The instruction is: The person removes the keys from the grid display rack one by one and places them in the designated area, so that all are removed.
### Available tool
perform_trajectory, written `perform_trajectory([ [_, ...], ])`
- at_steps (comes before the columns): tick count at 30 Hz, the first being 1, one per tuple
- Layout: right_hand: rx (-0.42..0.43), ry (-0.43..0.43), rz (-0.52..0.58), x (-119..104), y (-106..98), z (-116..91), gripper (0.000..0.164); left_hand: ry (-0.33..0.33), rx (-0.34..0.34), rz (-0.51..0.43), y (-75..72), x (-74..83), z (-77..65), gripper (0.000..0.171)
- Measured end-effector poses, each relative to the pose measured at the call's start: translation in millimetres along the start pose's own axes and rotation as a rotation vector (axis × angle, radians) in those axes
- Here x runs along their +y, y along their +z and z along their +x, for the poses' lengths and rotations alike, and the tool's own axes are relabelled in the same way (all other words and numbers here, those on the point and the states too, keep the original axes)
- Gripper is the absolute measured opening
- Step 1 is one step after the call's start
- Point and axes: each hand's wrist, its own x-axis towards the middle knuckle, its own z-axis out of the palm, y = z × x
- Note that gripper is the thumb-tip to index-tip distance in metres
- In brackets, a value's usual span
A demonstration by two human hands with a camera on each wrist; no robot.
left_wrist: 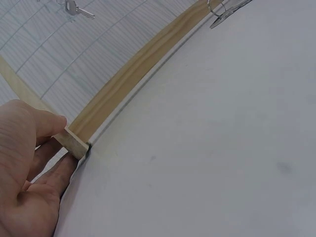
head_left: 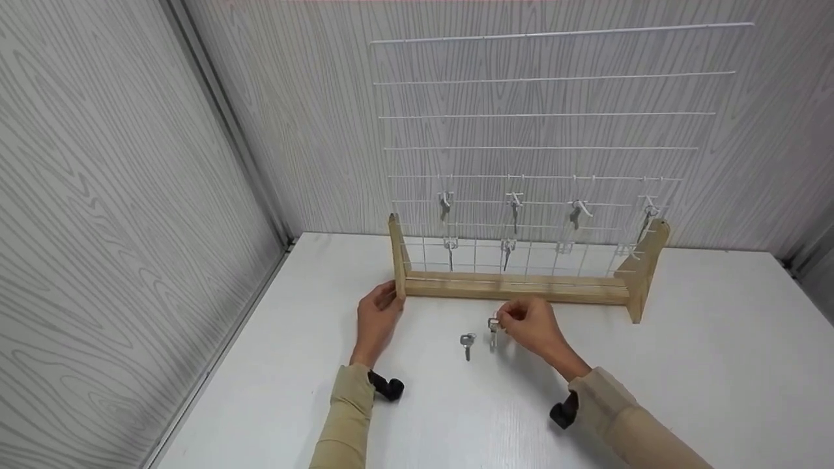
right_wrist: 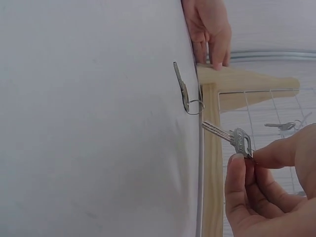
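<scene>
My right hand [head_left: 534, 326] pinches the ring end of a silver key [right_wrist: 238, 140] between thumb and fingers, its blade hanging down over the white table in the head view. A second key [head_left: 467, 345] with a ring lies on the table, just left of the held one. My left hand [head_left: 378, 319] grips the front foot of the wooden stand's left side piece [left_wrist: 74, 143]. The stand's wooden crossbar [head_left: 515, 286] runs just beyond both hands and bears a white wire grid [head_left: 541, 148].
Several keys hang on the grid's upper hooks, among them one key [head_left: 515, 212]. Two lower-left hooks hold keys too, including this key [head_left: 450, 255]; the lower-right hooks [head_left: 565, 247] are bare. The stand's right side piece [head_left: 645, 270] stands beyond my right hand. A wood-patterned wall [head_left: 313, 117] rises behind.
</scene>
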Motion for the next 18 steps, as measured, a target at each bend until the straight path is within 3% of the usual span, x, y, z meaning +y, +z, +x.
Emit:
perform_trajectory([
  [8,-0.040,0.122,0.036,3,9,1,0.011,0.007,0.002,0.017,0.1,-3.3,1.2,0.039],
  [18,-0.057,0.142,-0.029,-1,20,0,0.011,-0.002,-0.001,-0.007,-1.0,-1.9,0.8,0.039],
])
